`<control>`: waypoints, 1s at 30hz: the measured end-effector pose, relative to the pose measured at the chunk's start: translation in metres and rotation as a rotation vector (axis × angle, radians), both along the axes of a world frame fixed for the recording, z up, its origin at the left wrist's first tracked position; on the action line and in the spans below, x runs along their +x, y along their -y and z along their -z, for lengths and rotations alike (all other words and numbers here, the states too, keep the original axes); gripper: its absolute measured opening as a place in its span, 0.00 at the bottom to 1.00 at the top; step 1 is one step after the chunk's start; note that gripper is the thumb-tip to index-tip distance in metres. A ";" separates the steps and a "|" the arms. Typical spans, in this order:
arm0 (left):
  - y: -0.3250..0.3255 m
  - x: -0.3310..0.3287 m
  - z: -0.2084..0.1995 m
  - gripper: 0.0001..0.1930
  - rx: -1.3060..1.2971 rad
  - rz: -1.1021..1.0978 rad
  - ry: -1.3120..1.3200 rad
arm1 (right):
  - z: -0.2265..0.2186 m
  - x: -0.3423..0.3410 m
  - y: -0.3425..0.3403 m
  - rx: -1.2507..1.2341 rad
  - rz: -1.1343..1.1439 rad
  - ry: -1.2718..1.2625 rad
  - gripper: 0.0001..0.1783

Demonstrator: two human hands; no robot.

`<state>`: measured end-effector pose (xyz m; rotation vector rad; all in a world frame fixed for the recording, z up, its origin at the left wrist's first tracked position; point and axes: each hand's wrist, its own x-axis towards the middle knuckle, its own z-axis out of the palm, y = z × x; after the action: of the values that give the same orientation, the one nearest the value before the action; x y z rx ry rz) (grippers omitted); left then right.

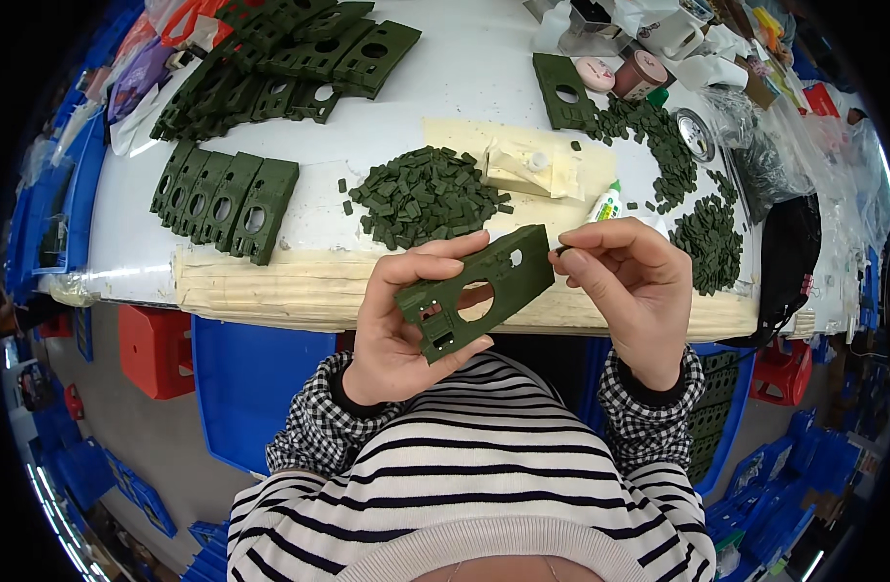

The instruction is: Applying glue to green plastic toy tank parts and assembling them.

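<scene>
My left hand [392, 320] is wrapped round a dark green plastic hull part [508, 274], long and boxy, with a large round hole and smaller openings. It is held tilted above the table's front edge. Close to the part's right end, my right hand [639, 291] pinches a small dark green piece [561, 250] between thumb and fingertips; most of it is hidden by the fingers. Beyond my hands lies a heap of small green pieces [426, 197]. A white glue bottle with a green tip [608, 202] rests just behind my right hand.
Similar hull parts stand in a row [227, 202] at left and in a stack [300, 68] behind. More small pieces [709, 242] lie at right, near a single hull part [561, 89] and a round tin [694, 134]. A blue bin [256, 388] and red stool [154, 349] are below.
</scene>
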<state>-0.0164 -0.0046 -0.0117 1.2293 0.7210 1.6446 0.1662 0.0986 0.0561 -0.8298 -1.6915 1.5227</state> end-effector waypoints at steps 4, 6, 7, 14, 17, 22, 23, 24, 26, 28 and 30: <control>0.000 0.001 0.000 0.30 0.010 -0.007 0.005 | 0.002 -0.002 0.001 -0.039 -0.006 -0.018 0.09; 0.000 0.001 0.001 0.30 0.020 -0.013 0.003 | 0.003 -0.003 0.002 -0.068 0.003 -0.017 0.08; 0.000 0.001 0.001 0.30 0.024 -0.016 -0.004 | 0.003 -0.003 0.002 -0.079 0.003 -0.007 0.07; 0.001 0.001 0.001 0.29 0.004 -0.028 -0.010 | 0.013 -0.004 0.000 0.142 -0.010 0.020 0.06; 0.001 0.003 0.002 0.29 0.016 -0.046 -0.021 | 0.014 -0.008 0.003 0.036 0.000 -0.007 0.06; 0.000 0.003 0.003 0.29 0.027 -0.057 -0.042 | 0.019 -0.011 0.004 -0.036 -0.003 -0.044 0.05; 0.000 0.004 0.003 0.29 0.026 -0.060 -0.042 | 0.020 -0.012 0.004 -0.048 -0.003 -0.049 0.05; 0.000 0.004 0.003 0.29 0.027 -0.060 -0.046 | 0.021 -0.012 0.004 -0.041 -0.004 -0.045 0.05; 0.000 0.004 0.003 0.29 0.029 -0.062 -0.053 | 0.022 -0.012 0.003 -0.028 -0.005 -0.039 0.05; 0.000 0.004 0.003 0.29 0.040 -0.061 -0.052 | 0.022 -0.013 0.004 -0.022 0.001 -0.041 0.05; -0.001 0.005 0.004 0.29 0.048 -0.063 -0.054 | 0.023 -0.013 0.003 -0.009 0.002 -0.038 0.05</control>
<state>-0.0118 -0.0038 -0.0153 1.3013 0.7646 1.6944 0.1528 0.0952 0.0334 -0.8022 -1.6567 1.5362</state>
